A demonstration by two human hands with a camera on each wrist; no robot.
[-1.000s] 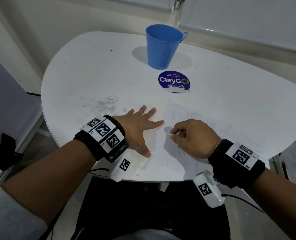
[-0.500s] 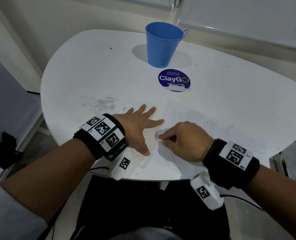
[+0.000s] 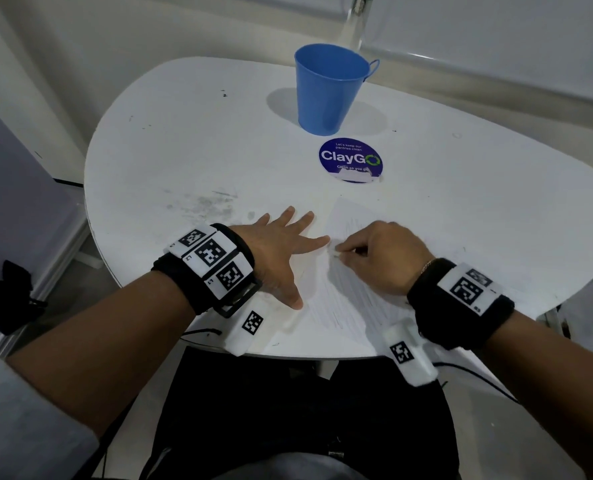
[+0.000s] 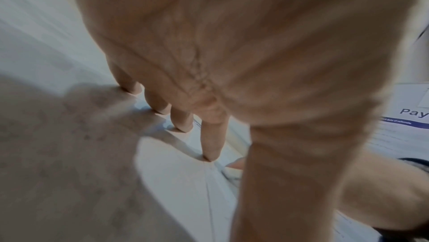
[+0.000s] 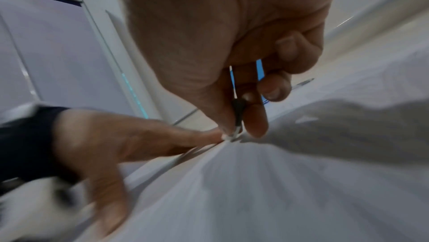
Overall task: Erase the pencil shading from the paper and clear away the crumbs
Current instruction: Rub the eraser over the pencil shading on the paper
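A white sheet of paper point(image 3: 343, 299) with faint pencil strokes lies on the near part of the round white table point(image 3: 184, 161). My left hand point(image 3: 281, 251) lies flat with fingers spread, pressing the paper's left edge; its fingertips point(image 4: 210, 151) touch the surface. My right hand point(image 3: 374, 258) pinches a small white eraser point(image 3: 336, 253) between thumb and forefinger, its tip on the paper just beside my left forefinger. In the right wrist view the eraser point(image 5: 234, 134) shows as a white tip with a dark part above it. Crumbs are too small to make out.
A blue metal bucket point(image 3: 329, 88) stands at the back of the table, with a round purple ClayGo sticker point(image 3: 350, 161) in front of it. A grey smudge point(image 3: 208, 206) marks the tabletop left of my hands. The table's front edge is under my wrists.
My right hand with the eraser has slid left and a little away across the paper, ending next to my left forefinger. My left hand has stayed put.
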